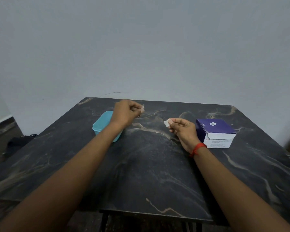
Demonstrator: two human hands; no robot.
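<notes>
— What stood furthest left on the dark marble-patterned table (pixel 141 164)?
— A teal rectangular plastic container (pixel 101 123), near the far left corner, partly hidden behind the left forearm.
— And the left hand (pixel 126 114)?
— It hung above the table just right of that container, toward the far edge. Its fingers were curled in, and the fingertips pinched a small pale scrap of wrapper (pixel 142 109). Something tiny hung beneath the knuckles, too small to make out.
— Were the two hands touching?
— No, they were apart, with bare table between them. The right hand (pixel 182 129) was nearer the middle of the table. Its fingers were curled, pinching a small whitish piece of wrapper (pixel 167 123) that stuck out leftward from the fingertips.
— Anything on that wrist?
— A red thread band (pixel 197 149).
— And furthest right?
— A purple and white cardboard box (pixel 216 131), just beside the right hand, toward the far right corner. It lay flat, its white flap facing the near edge, the print too small to read.
</notes>
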